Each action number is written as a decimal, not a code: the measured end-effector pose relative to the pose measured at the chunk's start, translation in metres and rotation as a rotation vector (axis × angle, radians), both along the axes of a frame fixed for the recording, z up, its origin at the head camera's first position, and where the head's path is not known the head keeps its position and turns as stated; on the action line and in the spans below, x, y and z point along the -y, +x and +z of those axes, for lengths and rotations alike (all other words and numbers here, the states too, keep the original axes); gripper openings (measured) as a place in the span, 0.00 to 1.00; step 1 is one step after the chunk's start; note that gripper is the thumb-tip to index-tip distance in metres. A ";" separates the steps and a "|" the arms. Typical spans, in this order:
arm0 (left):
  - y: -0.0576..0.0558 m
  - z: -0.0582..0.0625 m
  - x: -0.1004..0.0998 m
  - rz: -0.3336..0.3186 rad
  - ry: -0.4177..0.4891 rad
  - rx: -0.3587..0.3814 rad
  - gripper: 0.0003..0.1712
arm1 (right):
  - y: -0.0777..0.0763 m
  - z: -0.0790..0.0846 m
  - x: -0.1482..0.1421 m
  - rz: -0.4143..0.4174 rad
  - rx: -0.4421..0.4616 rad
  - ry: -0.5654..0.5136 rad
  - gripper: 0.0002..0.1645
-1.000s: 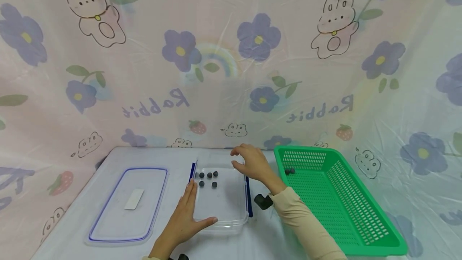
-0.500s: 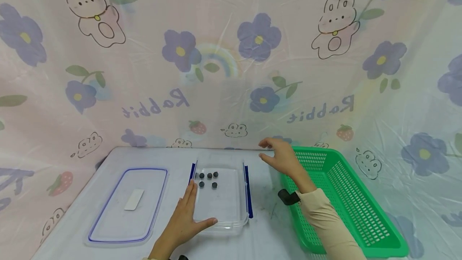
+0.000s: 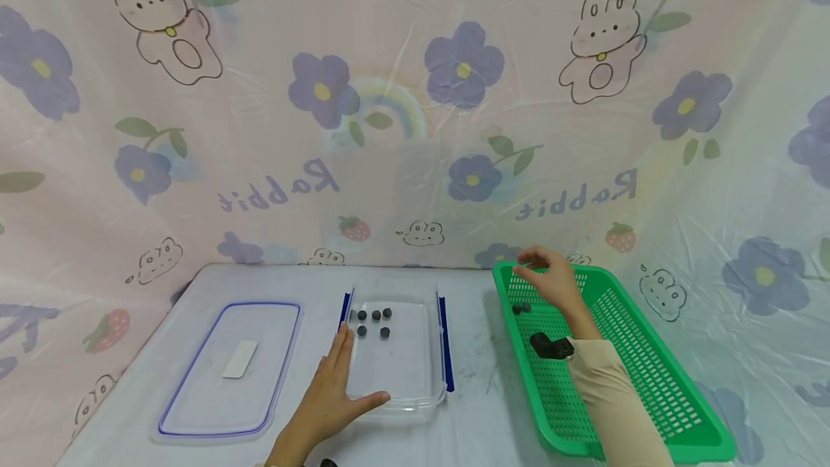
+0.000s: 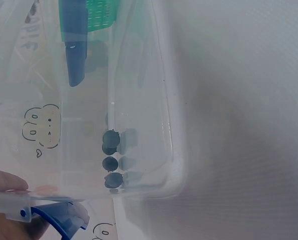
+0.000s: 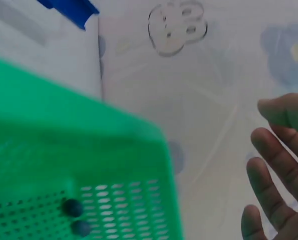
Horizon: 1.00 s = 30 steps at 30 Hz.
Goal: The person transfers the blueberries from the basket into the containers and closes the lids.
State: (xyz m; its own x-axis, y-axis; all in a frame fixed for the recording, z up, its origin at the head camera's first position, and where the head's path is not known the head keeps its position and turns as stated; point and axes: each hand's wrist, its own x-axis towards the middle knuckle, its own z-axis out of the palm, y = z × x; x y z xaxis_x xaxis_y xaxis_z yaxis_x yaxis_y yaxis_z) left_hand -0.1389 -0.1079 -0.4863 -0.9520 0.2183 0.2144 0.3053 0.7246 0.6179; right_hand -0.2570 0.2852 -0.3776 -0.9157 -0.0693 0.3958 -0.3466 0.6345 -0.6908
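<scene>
My left hand (image 3: 331, 391) rests along the left wall of a clear plastic container (image 3: 395, 377) with blue side latches, fingers straight and thumb spread over its near end. Several small dark round balls (image 3: 376, 315) lie inside, toward the far left; the left wrist view shows them through the clear wall. Over the far left part of the green basket (image 3: 648, 352) hovers my right hand (image 3: 554, 283), fingers loosely bent and apart, holding nothing. Below it, two more dark balls (image 5: 76, 217) sit in the basket's far left corner.
Left of the container, a clear lid (image 3: 194, 409) with a blue seal lies flat, a white label (image 3: 241, 359) on it. A patterned curtain (image 3: 402, 164) hangs behind the white-covered table. A strip of table (image 3: 480, 380) separates container and basket.
My right hand has moved right, from above the container to over the green basket. The left hand stays at the container's wall, and the balls lie where they were.
</scene>
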 end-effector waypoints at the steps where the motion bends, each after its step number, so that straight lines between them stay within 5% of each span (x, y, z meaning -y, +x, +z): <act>1: 0.000 0.000 0.000 -0.001 0.000 0.001 0.69 | -0.001 -0.003 -0.004 -0.009 0.017 -0.019 0.15; 20: 0.000 0.004 0.001 -0.007 0.014 0.036 0.69 | -0.013 -0.062 -0.043 -0.153 0.233 -0.257 0.25; 30: 0.001 0.002 0.000 0.001 0.012 0.034 0.70 | -0.015 -0.089 -0.053 -0.239 0.305 -0.264 0.22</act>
State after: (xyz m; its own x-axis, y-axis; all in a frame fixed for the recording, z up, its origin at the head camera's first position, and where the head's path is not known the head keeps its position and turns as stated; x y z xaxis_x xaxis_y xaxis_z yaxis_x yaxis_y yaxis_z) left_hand -0.1375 -0.1082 -0.4838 -0.9590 0.2145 0.1850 0.2833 0.7174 0.6365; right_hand -0.2721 0.3378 -0.4667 -0.9710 0.2245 0.0819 0.0316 0.4603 -0.8872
